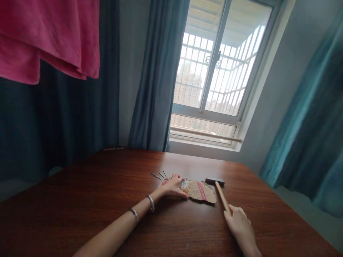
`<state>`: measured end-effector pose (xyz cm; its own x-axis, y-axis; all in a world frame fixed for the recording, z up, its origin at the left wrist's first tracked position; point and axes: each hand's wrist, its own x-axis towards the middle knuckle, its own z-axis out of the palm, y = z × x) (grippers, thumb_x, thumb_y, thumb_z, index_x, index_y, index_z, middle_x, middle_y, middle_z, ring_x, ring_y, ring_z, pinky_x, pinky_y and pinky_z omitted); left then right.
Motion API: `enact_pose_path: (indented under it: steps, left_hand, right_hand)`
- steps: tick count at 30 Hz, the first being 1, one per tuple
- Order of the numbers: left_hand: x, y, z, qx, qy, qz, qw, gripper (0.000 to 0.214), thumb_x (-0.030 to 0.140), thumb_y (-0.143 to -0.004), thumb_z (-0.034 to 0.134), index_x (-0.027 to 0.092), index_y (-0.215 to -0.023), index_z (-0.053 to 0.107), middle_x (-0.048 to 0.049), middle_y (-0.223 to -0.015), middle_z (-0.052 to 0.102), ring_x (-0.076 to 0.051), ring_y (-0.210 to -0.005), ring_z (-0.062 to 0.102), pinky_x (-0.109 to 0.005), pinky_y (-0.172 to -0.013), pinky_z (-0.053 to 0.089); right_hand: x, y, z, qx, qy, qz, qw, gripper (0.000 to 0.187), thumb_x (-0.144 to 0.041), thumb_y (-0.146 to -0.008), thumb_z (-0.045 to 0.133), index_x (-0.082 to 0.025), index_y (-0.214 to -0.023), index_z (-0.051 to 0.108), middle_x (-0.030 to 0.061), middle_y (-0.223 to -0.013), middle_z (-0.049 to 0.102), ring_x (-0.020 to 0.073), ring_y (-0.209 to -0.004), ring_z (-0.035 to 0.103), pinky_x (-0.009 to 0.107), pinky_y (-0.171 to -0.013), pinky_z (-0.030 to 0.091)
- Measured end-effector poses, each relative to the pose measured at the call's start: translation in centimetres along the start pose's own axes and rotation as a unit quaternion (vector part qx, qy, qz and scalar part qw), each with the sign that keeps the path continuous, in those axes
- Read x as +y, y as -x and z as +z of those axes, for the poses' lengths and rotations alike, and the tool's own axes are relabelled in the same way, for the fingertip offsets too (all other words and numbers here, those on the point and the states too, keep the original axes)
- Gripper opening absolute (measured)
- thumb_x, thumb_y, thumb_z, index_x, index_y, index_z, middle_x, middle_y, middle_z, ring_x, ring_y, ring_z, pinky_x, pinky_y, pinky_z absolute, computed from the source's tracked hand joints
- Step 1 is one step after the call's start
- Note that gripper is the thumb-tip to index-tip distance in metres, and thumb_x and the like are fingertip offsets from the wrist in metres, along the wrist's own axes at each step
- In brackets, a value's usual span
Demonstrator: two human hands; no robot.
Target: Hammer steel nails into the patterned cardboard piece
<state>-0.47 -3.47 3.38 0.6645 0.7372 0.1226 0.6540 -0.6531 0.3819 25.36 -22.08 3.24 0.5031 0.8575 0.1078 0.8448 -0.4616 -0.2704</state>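
A flat piece of brown cardboard [209,195] lies on the table, dotted with small holes and crossed by a pink strip [201,191]. My left hand [173,186] spans its left part, thumb at the near edge and fingers curled over the far side, gripping it. Several thin nails [184,181] stand upright in the cardboard just right of these fingers. Beyond the hand, several loose nails [160,175] lie at the far left. My right hand [239,223] is closed around the wooden handle of a hammer [220,192]. The hammer's dark head rests close to the cardboard's right end.
The dark reddish-brown wooden table [88,200] reaches to the wall under a barred window [211,71]. Blue curtains [154,78] hang beside the window. A pink cloth [61,35] hangs at the upper left, above table height.
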Motion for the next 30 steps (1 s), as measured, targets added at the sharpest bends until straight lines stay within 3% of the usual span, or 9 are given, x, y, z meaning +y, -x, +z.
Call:
enact_pose_path:
  steps: [11, 16, 19, 21, 25, 30]
  left_hand:
    - [0.0, -0.1, 0.2, 0.004, 0.002, -0.012, 1.0, 0.084, 0.068, -0.043, 0.068, 0.022, -0.112, 0.054, -0.0092, -0.115, 0.045, -0.03, -0.109, 0.04, -0.037, -0.093, 0.034]
    - [-0.3, -0.2, 0.4, 0.006, -0.002, -0.008, 1.0, 0.087, 0.069, -0.044, 0.066, 0.022, -0.115, 0.052, -0.009, -0.114, 0.045, -0.03, -0.108, 0.04, -0.037, -0.093, 0.033]
    - [-0.5, -0.3, 0.5, 0.005, 0.004, -0.008, 1.0, 0.088, 0.069, -0.043, 0.067, 0.023, -0.116, 0.051, -0.009, -0.115, 0.044, -0.03, -0.109, 0.04, -0.038, -0.094, 0.033]
    - [-0.6, -0.4, 0.6, 0.001, 0.01, -0.01, 1.0, 0.089, 0.069, -0.042, 0.067, 0.024, -0.117, 0.051, -0.0089, -0.117, 0.044, -0.03, -0.11, 0.04, -0.038, -0.095, 0.032]
    - [-0.8, -0.5, 0.7, 0.001, 0.014, -0.005, 1.0, 0.092, 0.071, -0.04, 0.067, 0.024, -0.117, 0.051, -0.0099, -0.119, 0.043, -0.032, -0.112, 0.039, -0.039, -0.096, 0.031]
    - [-1.1, -0.7, 0.7, -0.012, 0.031, -0.003, 0.999, 0.098, 0.069, -0.04, 0.069, 0.022, -0.123, 0.045, -0.0118, -0.124, 0.044, -0.033, -0.117, 0.037, -0.04, -0.098, 0.03]
  right_hand:
    - [0.8, -0.1, 2.0, 0.0, 0.04, -0.016, 0.999, 0.032, -0.028, -0.079, 0.043, -0.018, -0.101, 0.063, 0.0133, -0.091, 0.063, 0.0258, -0.085, 0.06, 0.033, -0.076, 0.045]
    - [-0.1, 0.9, 1.4, 0.032, 0.076, -0.014, 0.996, 0.035, -0.031, -0.08, 0.043, -0.016, -0.105, 0.062, 0.0151, -0.093, 0.061, 0.0291, -0.088, 0.057, 0.035, -0.076, 0.044]
    - [-2.0, 0.5, 0.4, 0.085, 0.067, -0.029, 0.994, 0.042, -0.031, -0.081, 0.043, -0.014, -0.117, 0.056, 0.0168, -0.101, 0.059, 0.0306, -0.094, 0.055, 0.036, -0.076, 0.043]
    - [-3.9, -0.5, -0.2, 0.106, 0.015, -0.089, 0.99, 0.041, -0.028, -0.082, 0.041, -0.016, -0.119, 0.054, 0.0148, -0.106, 0.059, 0.0265, -0.095, 0.055, 0.034, -0.083, 0.041]
    - [-8.2, -3.6, -0.4, 0.067, -0.099, -0.183, 0.976, 0.032, -0.026, -0.082, 0.041, -0.018, -0.101, 0.066, 0.0099, -0.106, 0.062, 0.0197, -0.098, 0.056, 0.025, -0.086, 0.039]
    - [-11.7, -6.3, 1.0, 0.032, -0.123, -0.139, 0.982, 0.029, -0.026, -0.081, 0.043, -0.019, -0.096, 0.067, 0.0075, -0.096, 0.067, 0.0182, -0.09, 0.06, 0.024, -0.075, 0.042]
